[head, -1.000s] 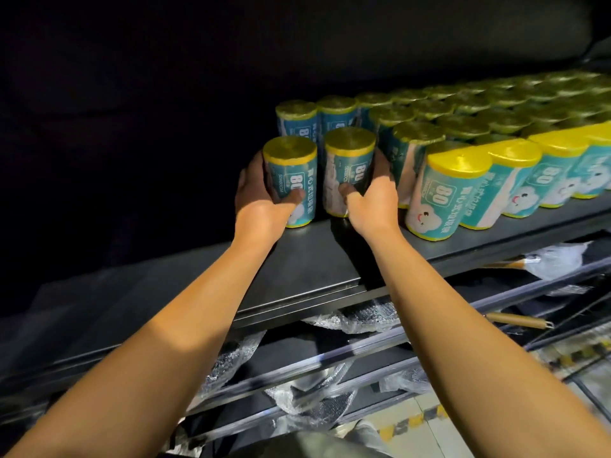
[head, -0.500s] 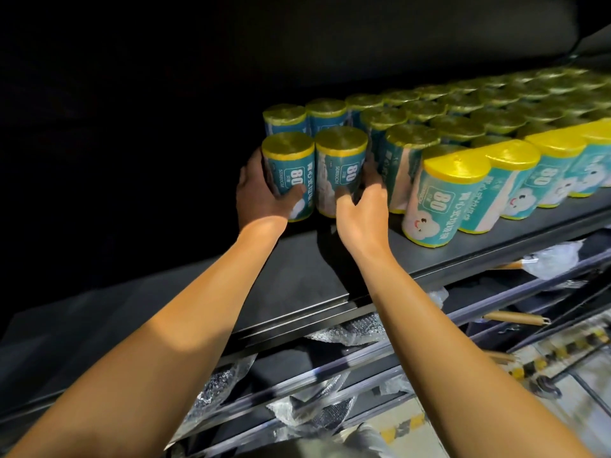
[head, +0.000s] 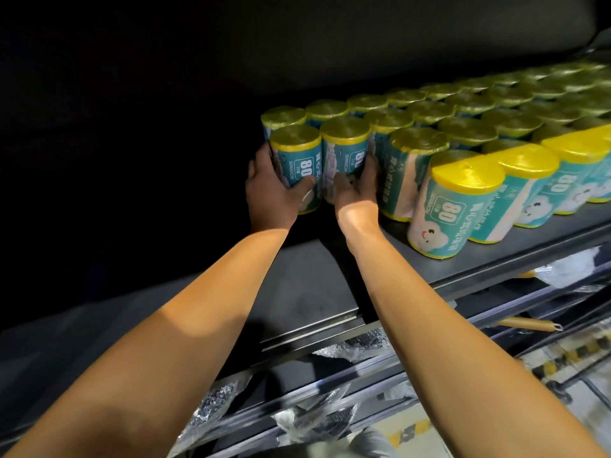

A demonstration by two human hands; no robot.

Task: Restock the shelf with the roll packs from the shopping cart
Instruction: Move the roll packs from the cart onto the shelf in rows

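Observation:
Two teal roll packs with yellow tops stand side by side at the left end of the stock on the dark shelf. My left hand grips the left roll pack, thumb across its front and fingers round its left side. My right hand holds the right roll pack, fingers up its right side. Both packs stand upright on the shelf, close against the rows behind them.
Several rows of the same roll packs fill the shelf to the right; the front pack stands nearest the edge. The shelf's left part is bare and dark. Below are metal rails, plastic wrapping and wooden handles.
Both hands have pushed the two roll packs further back on the shelf, up against the rows behind. The hands keep their hold.

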